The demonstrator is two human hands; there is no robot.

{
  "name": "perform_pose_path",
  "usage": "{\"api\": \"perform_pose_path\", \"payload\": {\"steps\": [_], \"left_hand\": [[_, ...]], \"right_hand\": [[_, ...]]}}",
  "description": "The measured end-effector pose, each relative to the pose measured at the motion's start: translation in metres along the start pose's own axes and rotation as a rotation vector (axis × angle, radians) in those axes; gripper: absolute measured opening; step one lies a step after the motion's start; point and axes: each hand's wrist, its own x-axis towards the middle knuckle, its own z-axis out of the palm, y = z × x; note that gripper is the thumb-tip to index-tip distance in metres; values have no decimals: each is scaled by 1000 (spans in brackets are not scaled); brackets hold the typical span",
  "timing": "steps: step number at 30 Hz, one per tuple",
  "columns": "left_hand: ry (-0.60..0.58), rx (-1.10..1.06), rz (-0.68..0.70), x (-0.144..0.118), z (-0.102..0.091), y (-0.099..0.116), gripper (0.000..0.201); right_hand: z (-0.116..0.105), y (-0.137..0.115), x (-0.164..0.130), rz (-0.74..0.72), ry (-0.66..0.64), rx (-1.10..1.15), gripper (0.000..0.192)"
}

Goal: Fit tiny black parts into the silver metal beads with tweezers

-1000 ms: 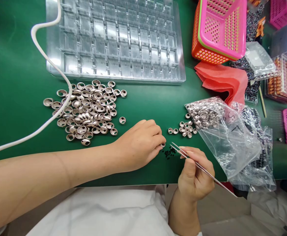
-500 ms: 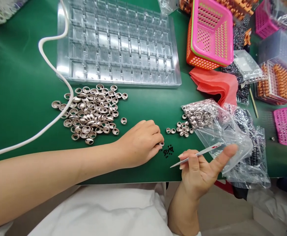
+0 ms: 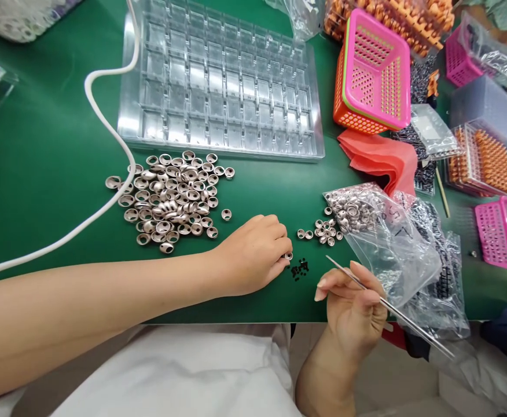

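My left hand (image 3: 257,255) rests on the green table with its fingers closed on a small silver metal ring (image 3: 289,256), which shows only in part at the fingertips. Just right of it lies a little cluster of tiny black pieces (image 3: 299,269). My right hand (image 3: 355,301) holds metal tweezers (image 3: 410,322) slantwise, gripped near the middle; their fine tip points up and left, above the table and apart from the black pieces. A large heap of silver rings (image 3: 171,197) lies left of my left hand. Smaller rings (image 3: 325,231) lie beyond the black pieces.
A clear compartment tray (image 3: 219,87) lies at the back. A white cable (image 3: 101,110) crosses the left side over the heap's edge. To the right are a plastic bag (image 3: 388,249) of small rings, red cloth (image 3: 379,159), stacked baskets (image 3: 375,69) and orange parts (image 3: 492,159).
My right hand has turned the tweezers: their tip swung from low left to up and left, and the thumb folded in onto them. My left hand stays on the ring. The view shifted slightly.
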Motion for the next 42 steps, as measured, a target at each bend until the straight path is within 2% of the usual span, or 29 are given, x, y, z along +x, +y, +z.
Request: {"api": "perform_pose_path", "payload": {"steps": [3, 7, 12, 15, 19, 32, 42], "left_hand": [[2, 10, -6, 0, 0, 1, 10], [16, 22, -5, 0, 1, 1, 11], [45, 32, -8, 0, 2, 2, 13], [65, 29, 1, 0, 3, 2, 13], [83, 36, 3, 0, 5, 2, 13], [115, 50, 11, 1, 8, 1, 13], [108, 60, 10, 1, 8, 2, 14]], "right_hand": [[8, -1, 3, -35, 1, -89, 30], [14, 0, 3, -8, -7, -177, 24], [21, 7, -4, 32, 65, -276, 26], [23, 11, -8, -14, 103, -370, 23], [24, 13, -10, -90, 76, -491, 24], [26, 11, -7, -187, -1, -580, 28], [29, 10, -7, -242, 14, -634, 26]]}}
